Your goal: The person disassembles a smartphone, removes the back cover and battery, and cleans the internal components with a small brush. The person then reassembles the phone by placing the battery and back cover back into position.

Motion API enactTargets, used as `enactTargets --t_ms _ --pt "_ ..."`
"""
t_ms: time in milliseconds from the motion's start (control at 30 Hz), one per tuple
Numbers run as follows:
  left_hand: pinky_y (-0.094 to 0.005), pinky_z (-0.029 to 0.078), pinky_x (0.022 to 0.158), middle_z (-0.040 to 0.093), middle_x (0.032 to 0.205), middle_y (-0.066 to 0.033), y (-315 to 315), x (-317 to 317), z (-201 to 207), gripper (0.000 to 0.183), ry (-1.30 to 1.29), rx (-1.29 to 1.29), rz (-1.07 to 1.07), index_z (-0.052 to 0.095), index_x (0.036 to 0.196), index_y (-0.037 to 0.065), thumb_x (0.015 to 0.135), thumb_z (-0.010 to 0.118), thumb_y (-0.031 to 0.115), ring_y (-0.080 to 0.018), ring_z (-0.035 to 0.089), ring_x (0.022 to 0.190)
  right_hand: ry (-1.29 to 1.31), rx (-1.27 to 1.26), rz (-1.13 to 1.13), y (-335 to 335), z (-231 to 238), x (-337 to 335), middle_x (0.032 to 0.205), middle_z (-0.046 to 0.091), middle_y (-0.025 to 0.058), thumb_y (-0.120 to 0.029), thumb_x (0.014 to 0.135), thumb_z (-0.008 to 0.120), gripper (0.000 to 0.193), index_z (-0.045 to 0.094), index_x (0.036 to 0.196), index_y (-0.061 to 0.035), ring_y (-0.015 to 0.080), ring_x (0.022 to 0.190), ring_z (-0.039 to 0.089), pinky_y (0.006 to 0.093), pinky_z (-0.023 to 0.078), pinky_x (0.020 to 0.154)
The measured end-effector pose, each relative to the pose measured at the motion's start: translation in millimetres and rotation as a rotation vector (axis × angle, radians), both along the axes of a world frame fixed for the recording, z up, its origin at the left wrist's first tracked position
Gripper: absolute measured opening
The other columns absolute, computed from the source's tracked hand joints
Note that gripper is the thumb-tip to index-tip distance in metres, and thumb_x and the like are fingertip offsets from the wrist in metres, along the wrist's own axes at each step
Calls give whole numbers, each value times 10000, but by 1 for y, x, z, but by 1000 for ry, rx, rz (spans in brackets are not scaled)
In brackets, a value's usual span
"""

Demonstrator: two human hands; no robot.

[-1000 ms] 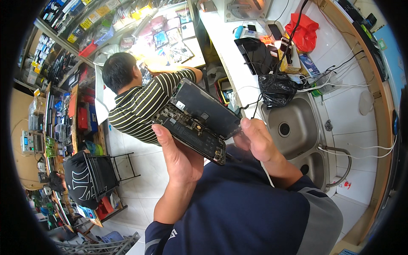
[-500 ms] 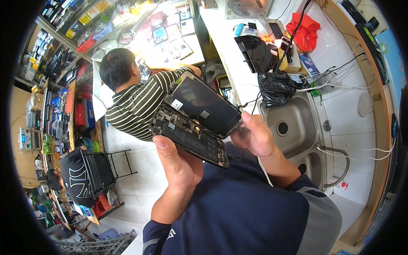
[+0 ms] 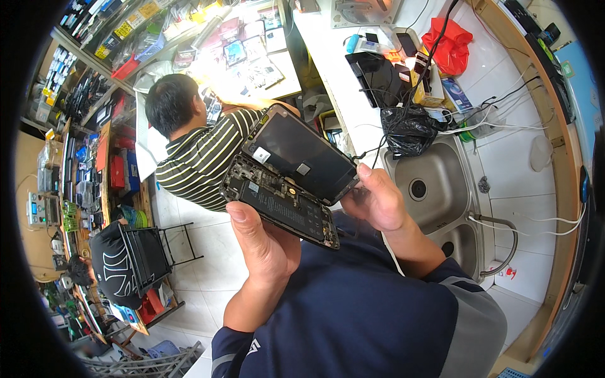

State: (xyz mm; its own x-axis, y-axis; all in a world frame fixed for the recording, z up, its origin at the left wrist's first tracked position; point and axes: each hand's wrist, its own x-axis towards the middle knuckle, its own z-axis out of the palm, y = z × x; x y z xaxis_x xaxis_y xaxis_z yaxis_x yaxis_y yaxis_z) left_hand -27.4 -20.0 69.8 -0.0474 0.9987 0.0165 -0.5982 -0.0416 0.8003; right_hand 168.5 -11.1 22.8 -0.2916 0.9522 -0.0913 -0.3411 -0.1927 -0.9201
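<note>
Opened smartphone (image 3: 277, 201) held mid-air, centre. L hand (image 3: 271, 249) cups rear half (image 3: 293, 214) from below, palm part-open, thumb at near left edge. R hand (image 3: 381, 205) pinches right end of screen (image 3: 302, 154), other fingers part-hidden, screen tilted up on far side. Prob. light overall; screen likely thin, stiff, brittle, maybe slippery. Best gripped by edges, clear of exposed board (image 3: 242, 171).

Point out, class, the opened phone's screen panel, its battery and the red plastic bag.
Screen panel (image 3: 307, 155): head view, middle of its dark inner face.
Battery (image 3: 273, 205): head view, middle of its upward face.
Red plastic bag (image 3: 450, 51): head view, middle of its crumpled side.
</note>
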Motion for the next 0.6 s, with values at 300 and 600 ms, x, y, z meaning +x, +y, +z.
enactTargets --t_ms 300,600 --pt "-422 499 1134 579 1476 -77 4 1 2 807 -15 -61 1 410 1599 125 1054 460 719 -236 585 1336 59 37 -6 -1 -9 5 833 674 124 -453 1139 426 593 698 1089 71 123 504 443 282 294 460" --pt "-429 507 1128 595 1456 -70 7 5 4 814 -45 -147 9 432 1580 126 1041 473 735 -236 597 1325 -81 -11 -46 -5 3 2 543 463 12 -514 1150 354 629 660 889 -30 85 505 360 279 269 513"
